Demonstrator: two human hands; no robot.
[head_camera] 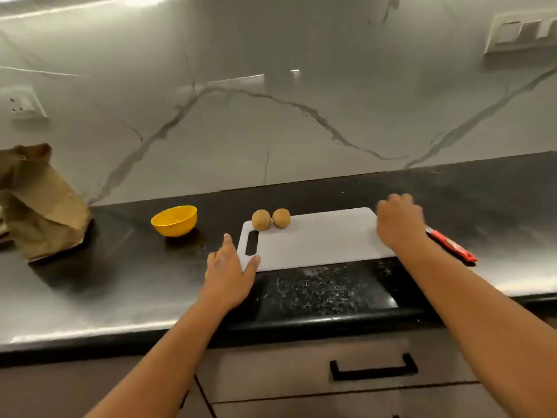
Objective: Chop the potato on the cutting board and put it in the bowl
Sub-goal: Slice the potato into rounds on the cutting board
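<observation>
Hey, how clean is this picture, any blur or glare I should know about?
Head view: the right hand is smeared by motion blur, its fingers unclear; the left hand, the cutting board and both potatoes are sharp. A ceiling light glares at the top edge and reflects off the glossy wall. The wide-angle lens bends the countertop edge.

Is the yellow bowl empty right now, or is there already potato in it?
Empty. The yellow bowl stands upright on the counter with only bare inside showing; both potatoes lie whole on the cutting board.
</observation>
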